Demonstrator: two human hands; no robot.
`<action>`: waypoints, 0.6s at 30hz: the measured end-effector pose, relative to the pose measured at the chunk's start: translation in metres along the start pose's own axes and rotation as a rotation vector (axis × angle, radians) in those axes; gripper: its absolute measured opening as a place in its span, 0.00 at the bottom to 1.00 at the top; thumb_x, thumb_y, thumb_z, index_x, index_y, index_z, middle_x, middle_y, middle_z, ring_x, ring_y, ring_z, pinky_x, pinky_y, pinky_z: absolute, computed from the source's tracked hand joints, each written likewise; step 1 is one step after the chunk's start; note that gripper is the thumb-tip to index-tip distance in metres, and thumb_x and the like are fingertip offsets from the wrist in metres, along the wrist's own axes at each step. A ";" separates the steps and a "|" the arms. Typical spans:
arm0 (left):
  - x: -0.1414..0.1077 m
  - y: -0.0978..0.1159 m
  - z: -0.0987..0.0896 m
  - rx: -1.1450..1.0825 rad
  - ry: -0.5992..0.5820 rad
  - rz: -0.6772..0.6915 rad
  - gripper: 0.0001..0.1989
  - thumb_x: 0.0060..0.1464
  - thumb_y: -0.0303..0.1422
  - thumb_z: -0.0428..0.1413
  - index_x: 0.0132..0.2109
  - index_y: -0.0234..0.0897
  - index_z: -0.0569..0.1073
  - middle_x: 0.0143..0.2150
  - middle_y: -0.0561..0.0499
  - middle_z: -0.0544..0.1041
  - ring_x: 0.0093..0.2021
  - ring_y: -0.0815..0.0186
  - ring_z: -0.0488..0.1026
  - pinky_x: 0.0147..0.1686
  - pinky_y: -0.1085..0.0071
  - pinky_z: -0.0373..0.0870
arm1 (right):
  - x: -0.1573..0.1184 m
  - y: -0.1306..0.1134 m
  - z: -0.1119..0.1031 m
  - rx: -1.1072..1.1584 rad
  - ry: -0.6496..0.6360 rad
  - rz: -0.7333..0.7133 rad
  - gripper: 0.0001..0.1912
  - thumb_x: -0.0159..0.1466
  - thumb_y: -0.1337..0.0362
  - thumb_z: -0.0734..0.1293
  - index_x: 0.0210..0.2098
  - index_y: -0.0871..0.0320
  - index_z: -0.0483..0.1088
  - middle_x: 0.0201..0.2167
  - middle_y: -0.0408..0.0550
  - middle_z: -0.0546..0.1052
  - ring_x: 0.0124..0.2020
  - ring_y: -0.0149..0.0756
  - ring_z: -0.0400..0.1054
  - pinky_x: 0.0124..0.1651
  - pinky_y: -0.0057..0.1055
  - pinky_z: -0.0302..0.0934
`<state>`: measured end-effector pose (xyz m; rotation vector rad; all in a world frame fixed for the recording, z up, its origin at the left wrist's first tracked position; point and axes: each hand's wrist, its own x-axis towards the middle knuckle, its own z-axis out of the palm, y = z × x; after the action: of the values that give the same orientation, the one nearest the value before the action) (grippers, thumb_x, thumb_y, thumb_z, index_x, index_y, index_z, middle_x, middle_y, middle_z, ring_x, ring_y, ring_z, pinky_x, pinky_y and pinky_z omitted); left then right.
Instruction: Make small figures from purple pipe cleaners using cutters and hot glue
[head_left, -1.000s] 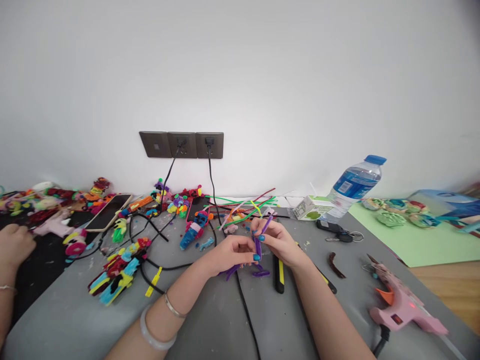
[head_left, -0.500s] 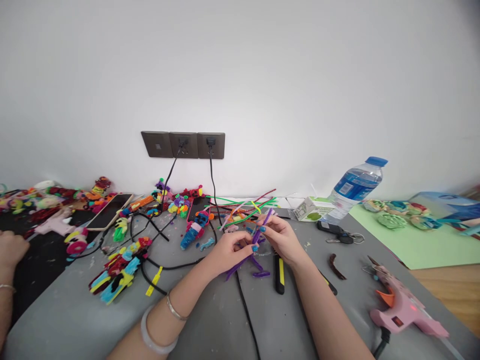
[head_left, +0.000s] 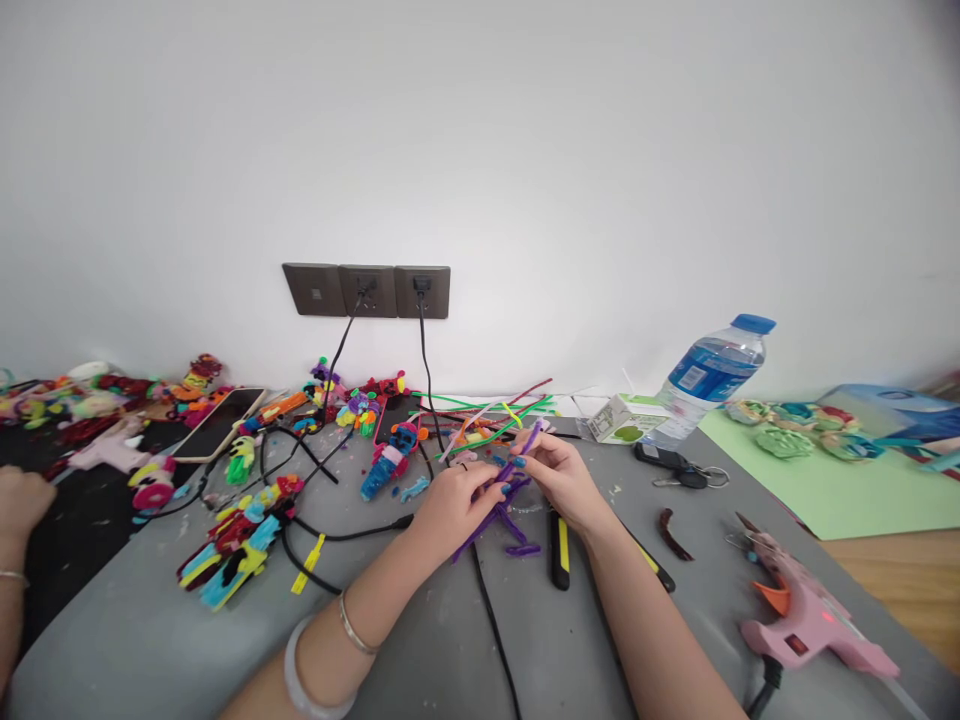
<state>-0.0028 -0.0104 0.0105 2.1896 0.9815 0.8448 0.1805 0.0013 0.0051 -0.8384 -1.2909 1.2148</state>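
Observation:
A fuzzy purple pipe cleaner (head_left: pixel 529 440) slants between both hands in the middle of the view. My left hand (head_left: pixel 459 506) pinches its lower part, thumb and fingers together. Higher up, my right hand (head_left: pixel 556 478) is closed on the same strip near its top end. More purple strips (head_left: pixel 511 524) hang or lie just below the fingertips, and a short purple piece (head_left: pixel 523 550) rests on the grey table (head_left: pixel 427 630). Pliers with a black and yellow handle (head_left: pixel 559 550) lie beside my right wrist.
Colourful pipe-cleaner figures (head_left: pixel 232 540), a phone (head_left: pixel 219 425) and black cables are on the left. Right stand a bottle (head_left: pixel 712 370) and a carton (head_left: pixel 627 418), with keys (head_left: pixel 694 477) and a pink glue gun (head_left: pixel 810 625) nearer. Another person's hand (head_left: pixel 22 510) is at far left.
My left hand has moved slightly, its fingers now closer to my right hand's fingertips. The purple strip tilts more to the side than before.

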 end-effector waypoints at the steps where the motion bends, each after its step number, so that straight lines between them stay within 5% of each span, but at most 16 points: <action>1: 0.000 0.000 0.000 0.000 0.006 0.007 0.10 0.63 0.31 0.49 0.39 0.37 0.76 0.34 0.50 0.80 0.37 0.63 0.75 0.39 0.71 0.65 | 0.000 0.000 0.000 -0.003 -0.002 0.002 0.15 0.52 0.52 0.76 0.29 0.55 0.74 0.27 0.44 0.74 0.27 0.33 0.67 0.31 0.31 0.65; 7: 0.001 -0.001 0.001 0.022 0.067 0.020 0.14 0.62 0.28 0.48 0.34 0.38 0.77 0.34 0.49 0.81 0.40 0.62 0.76 0.48 0.66 0.67 | 0.000 0.001 0.000 -0.014 -0.006 -0.004 0.14 0.53 0.53 0.76 0.30 0.55 0.74 0.28 0.44 0.74 0.28 0.34 0.68 0.32 0.31 0.66; 18: 0.004 -0.003 0.000 -0.245 0.240 -0.145 0.10 0.56 0.29 0.53 0.42 0.37 0.77 0.38 0.48 0.79 0.31 0.66 0.72 0.32 0.72 0.67 | 0.002 0.001 0.000 -0.093 0.033 -0.006 0.15 0.53 0.53 0.76 0.30 0.56 0.73 0.27 0.44 0.74 0.28 0.33 0.67 0.32 0.29 0.63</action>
<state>-0.0020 -0.0057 0.0093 1.8177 1.0735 1.1134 0.1801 0.0036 0.0042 -0.9176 -1.3307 1.1390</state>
